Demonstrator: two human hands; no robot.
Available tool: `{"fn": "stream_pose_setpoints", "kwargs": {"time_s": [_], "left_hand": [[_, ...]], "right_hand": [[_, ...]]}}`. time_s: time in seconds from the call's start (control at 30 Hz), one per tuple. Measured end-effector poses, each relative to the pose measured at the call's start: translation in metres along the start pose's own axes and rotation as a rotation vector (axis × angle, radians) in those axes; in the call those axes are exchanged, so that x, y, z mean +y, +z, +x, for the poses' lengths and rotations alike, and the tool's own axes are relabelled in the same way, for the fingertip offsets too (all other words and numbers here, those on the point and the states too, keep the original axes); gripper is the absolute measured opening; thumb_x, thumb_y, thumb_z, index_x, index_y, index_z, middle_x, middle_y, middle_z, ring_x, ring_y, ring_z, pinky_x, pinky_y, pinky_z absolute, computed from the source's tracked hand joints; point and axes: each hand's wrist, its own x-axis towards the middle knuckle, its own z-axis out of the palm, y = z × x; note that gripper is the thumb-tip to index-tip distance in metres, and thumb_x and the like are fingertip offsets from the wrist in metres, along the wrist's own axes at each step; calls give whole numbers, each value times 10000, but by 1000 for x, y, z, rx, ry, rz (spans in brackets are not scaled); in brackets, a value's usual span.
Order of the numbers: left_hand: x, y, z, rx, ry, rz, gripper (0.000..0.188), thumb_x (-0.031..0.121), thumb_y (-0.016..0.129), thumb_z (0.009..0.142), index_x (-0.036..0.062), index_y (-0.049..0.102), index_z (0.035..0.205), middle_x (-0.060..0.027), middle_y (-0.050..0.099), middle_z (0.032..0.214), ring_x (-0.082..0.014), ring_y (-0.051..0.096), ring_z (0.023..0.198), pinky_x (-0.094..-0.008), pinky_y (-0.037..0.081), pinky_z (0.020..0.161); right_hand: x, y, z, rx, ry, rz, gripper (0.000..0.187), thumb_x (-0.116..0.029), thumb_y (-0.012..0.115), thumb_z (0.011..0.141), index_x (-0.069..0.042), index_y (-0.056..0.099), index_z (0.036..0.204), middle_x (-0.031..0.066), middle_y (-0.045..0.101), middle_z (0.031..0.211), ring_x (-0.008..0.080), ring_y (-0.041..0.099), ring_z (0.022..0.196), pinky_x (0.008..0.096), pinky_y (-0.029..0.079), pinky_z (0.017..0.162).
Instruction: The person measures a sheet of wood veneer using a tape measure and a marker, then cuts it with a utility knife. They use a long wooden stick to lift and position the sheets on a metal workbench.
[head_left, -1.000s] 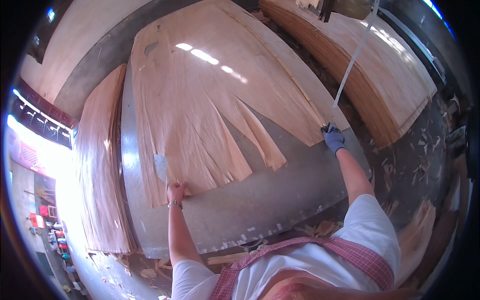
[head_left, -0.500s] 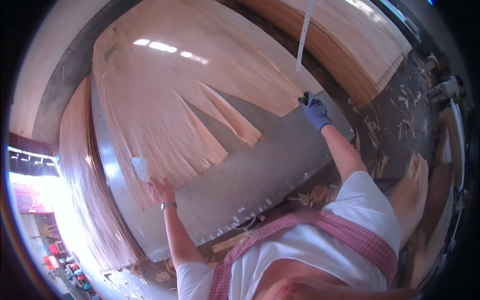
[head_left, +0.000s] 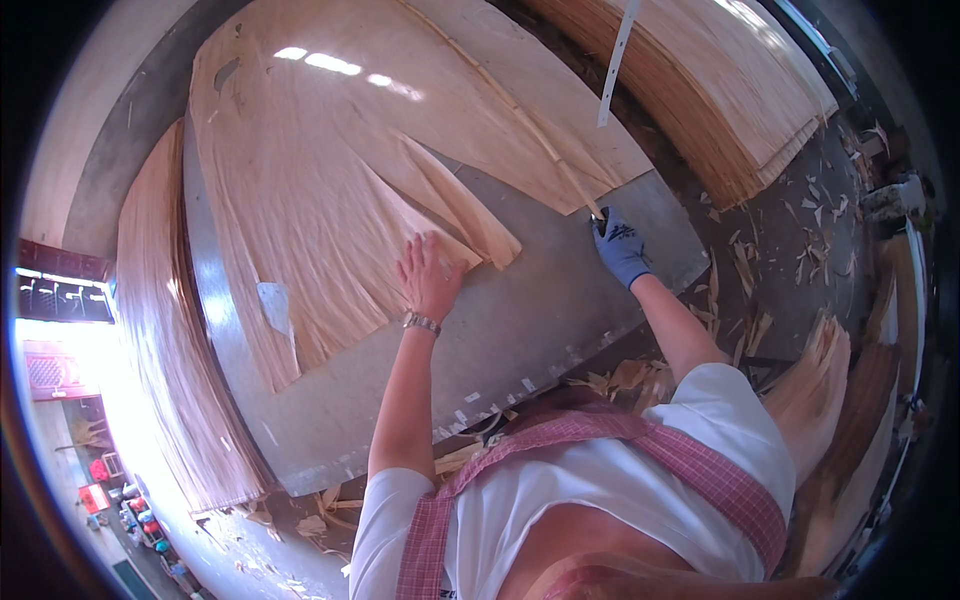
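A thin, pale brown wood veneer sheet (head_left: 300, 160), split into several tongues along its near edge, covers much of the grey metal tabletop (head_left: 530, 310). My left hand (head_left: 432, 275), bare and with a watch at the wrist, lies on one of these tongues with its fingers spread. Blue and black glove fabric covers my right hand (head_left: 622, 245), which is closed around the near end of a long, thin bamboo-like stick (head_left: 510, 100). From there the stick runs away across the veneer's right side. A pale bluish patch (head_left: 274, 305) sits near the sheet's left edge.
Stacked veneer sheets stand to the left (head_left: 160, 330) and at the far right (head_left: 690, 100) of the table. A white perforated strip (head_left: 618, 65) hangs by the right stack. Wood scraps (head_left: 745, 270) litter the floor, and a veneer bundle (head_left: 815, 380) is beside my right arm.
My left hand has moved right and away from me, from the left tongue to a middle one. The right hand has shifted slightly nearer, and the stick now stands out clearly over the veneer.
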Motion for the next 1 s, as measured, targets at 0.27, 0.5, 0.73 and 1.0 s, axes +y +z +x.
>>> {"fn": "stream_pose_setpoints", "kwargs": {"time_s": [0.27,0.5,0.73,1.0], "left_hand": [[23,0,39,-204,-129,-99,810,551,607,846,287,271,1534,-169,436,1429,-399,400,1312,-592,306,1056],[82,-13,68,-298,-208,304,753,522,590,854,322,299,1519,-174,421,1436,-468,384,1301,-627,285,1053],[78,40,83,-70,201,264,690,433,596,865,279,358,1494,-140,315,1547,-349,262,1438,-633,133,1140],[105,58,46,-140,351,264,654,375,619,855,248,408,1461,-126,340,1531,-343,286,1427,-605,199,1139]], "right_hand": [[12,6,2,76,-104,9,350,-421,484,979,-99,511,1115,193,693,840,402,678,744,515,526,646],[4,-20,54,99,-150,29,365,-386,511,965,-91,509,1180,189,695,896,385,680,820,501,530,698],[-1,-13,138,51,-214,-218,388,-351,577,929,-113,520,1231,164,634,1031,349,633,948,484,517,777],[-11,-18,91,169,-357,-211,451,-207,674,808,-156,554,1240,117,538,1116,316,544,1064,444,504,834]]}}
